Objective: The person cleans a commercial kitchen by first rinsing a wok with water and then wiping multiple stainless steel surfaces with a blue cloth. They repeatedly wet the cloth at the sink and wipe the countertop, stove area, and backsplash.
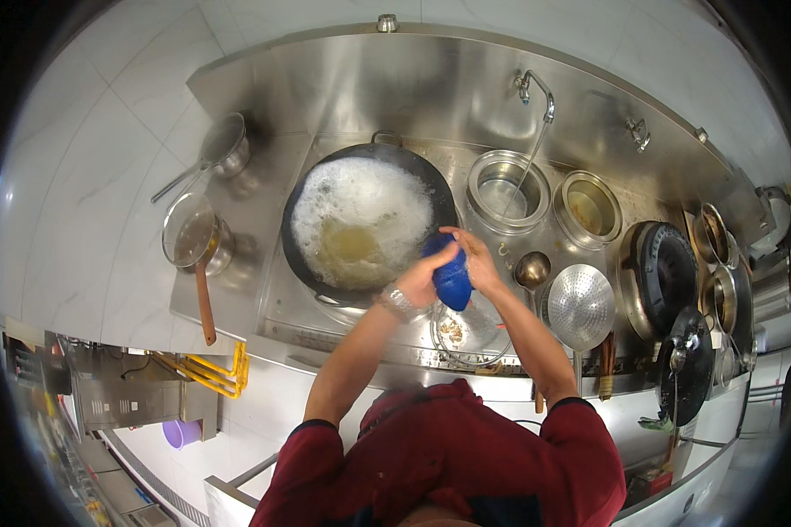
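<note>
My left hand (pixel 424 278), with a metal-band watch at the wrist, presses a bunched blue cloth (pixel 453 284) from the left. My right hand (pixel 477 258) closes on the same cloth from the right. Both hands are above the stove, at the lower right rim of a large black wok (pixel 291 229). White foam (pixel 369 188) covers most of the liquid inside, with a yellowish patch (pixel 352 244) toward the front. Below the cloth is a metal ring (pixel 461 359) around a wet patch with brown residue.
Water runs from a tap (pixel 539 89) into a steel pot (pixel 478 191); another pot (pixel 590 181) stands beside it. A ladle (pixel 532 269) and a perforated skimmer (pixel 581 307) lie at right, before a black burner ring (pixel 669 277). Strainers (pixel 204 313) rest on pots at left.
</note>
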Tool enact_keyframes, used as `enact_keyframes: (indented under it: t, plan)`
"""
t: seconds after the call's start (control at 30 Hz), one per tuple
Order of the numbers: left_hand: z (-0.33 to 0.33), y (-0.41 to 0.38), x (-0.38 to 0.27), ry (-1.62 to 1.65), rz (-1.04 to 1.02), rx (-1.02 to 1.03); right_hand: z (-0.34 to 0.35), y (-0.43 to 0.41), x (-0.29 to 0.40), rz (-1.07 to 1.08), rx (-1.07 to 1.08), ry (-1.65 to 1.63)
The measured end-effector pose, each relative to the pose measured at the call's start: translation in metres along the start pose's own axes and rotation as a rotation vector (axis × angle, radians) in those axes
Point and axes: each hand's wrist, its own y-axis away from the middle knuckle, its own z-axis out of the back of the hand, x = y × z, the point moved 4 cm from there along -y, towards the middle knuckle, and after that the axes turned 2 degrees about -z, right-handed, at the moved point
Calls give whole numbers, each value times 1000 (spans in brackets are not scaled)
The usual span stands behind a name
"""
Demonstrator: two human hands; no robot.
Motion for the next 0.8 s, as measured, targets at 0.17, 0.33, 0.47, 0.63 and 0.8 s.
enact_keyframes:
  t: [0.17,0.33,0.47,0.63,0.8]
  plan:
    - [-7,-38,47,-68,64,-23,35,15,-32,-275,243,-347]
    - [0,-76,86,-144,49,63,63,21,-10,-181,349,-164]
    - [43,-118,123,-884,-413,329,73,19,-22,-385,313,-119]
    - [28,-131,136,-1238,-518,-5,80,5,-51,-155,255,53]
    - [7,-119,125,-1071,-240,-536,91,6,-94,-252,100,-22]
